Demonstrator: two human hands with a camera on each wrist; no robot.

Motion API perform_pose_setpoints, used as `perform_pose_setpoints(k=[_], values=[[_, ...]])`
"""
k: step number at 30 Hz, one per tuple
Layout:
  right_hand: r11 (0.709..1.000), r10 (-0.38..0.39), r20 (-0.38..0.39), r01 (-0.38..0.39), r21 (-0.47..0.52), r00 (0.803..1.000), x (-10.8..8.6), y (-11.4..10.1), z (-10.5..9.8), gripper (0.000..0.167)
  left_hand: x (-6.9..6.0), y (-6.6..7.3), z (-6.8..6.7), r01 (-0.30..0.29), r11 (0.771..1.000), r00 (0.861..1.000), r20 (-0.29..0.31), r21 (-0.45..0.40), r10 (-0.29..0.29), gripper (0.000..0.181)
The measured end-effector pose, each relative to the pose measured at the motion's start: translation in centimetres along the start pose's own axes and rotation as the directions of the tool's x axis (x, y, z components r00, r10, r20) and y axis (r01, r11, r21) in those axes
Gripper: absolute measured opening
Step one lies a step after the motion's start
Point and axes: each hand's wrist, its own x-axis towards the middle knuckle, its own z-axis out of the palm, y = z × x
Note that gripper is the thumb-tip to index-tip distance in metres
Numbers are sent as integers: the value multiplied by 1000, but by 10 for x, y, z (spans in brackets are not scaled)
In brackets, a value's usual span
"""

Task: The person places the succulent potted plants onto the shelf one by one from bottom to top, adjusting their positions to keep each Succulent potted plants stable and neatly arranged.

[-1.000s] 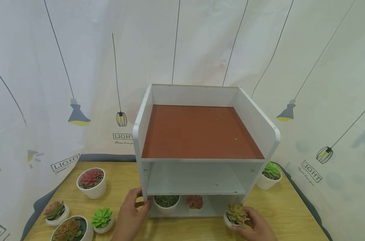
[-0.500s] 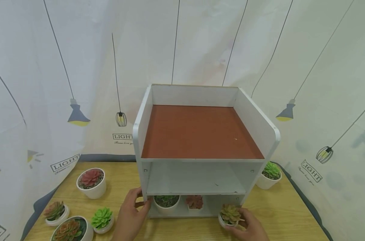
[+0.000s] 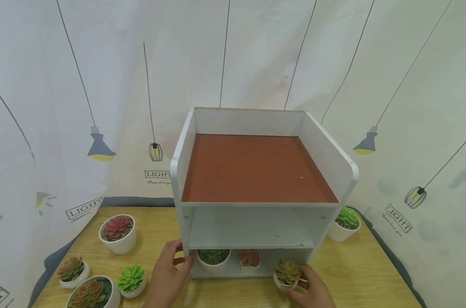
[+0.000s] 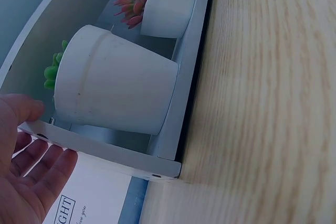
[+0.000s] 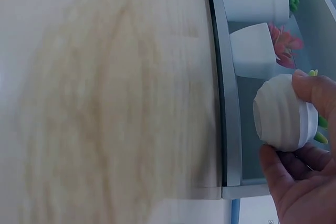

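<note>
The right hand (image 3: 313,291) grips a small ribbed white pot (image 5: 283,113) with a yellow-green succulent (image 3: 288,271), at the front of the white shelf unit's bottom compartment, near its right end. In the right wrist view, thumb and fingers lie on opposite sides of the pot. My left hand (image 3: 166,273) holds the lower left side panel (image 4: 105,150), thumb inside and fingers outside. Within the bottom compartment stand a larger white pot (image 4: 118,82) with a green plant and a smaller white pot (image 4: 167,10) with a red succulent.
The shelf unit has a brown top surface (image 3: 256,169) and an upper compartment (image 3: 252,226). To its left on the wooden table are a red succulent pot (image 3: 119,244), a bright green one (image 3: 131,279) and others. Behind its right side stands another green plant pot (image 3: 342,231).
My right hand has moved left with the yellow-green succulent, from beside the right panel's foot toward the red succulent. The left hand has stayed on the side panel.
</note>
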Motion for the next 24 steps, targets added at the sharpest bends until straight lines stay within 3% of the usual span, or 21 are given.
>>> perform_pose_setpoints(k=[14, 24], values=[[999, -30, 5, 30, -34, 1000, 5, 1, 6, 73, 0, 3, 0, -1, 1000, 1000, 1, -9, 1, 45], [997, 9, 8, -9, -71, 1000, 5, 1, 10, 85, 0, 1, -1, -8, 1000, 1000, -2, -12, 8, 44]])
